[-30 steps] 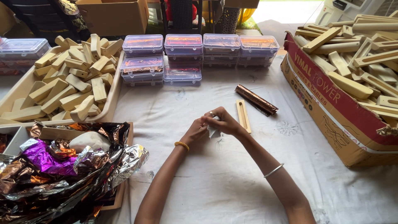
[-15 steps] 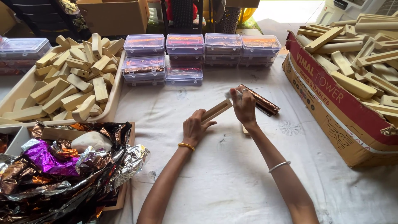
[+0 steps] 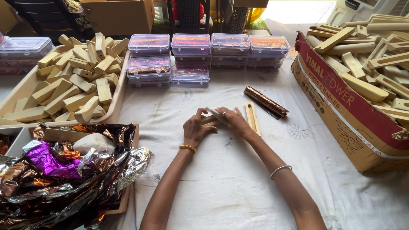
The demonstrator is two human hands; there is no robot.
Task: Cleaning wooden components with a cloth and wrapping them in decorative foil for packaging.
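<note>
On the white cloth (image 3: 238,187), both hands have rejoined around the wooden piece (image 3: 209,121).

A white cloth (image 3: 238,187) is spread over the table beneath the hands. Beyond them, past the far table edge, a dark chair (image 3: 38,15) and a brown cardboard box (image 3: 119,15) are seen, with a dark perforated bin (image 3: 187,15) between. Bright daylight is cast on the floor (image 3: 298,12) far ahead to the right.

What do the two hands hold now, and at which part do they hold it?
Both the left hand and the right hand grip one pale wooden piece, the left at its near end, the right over its far end.
</note>
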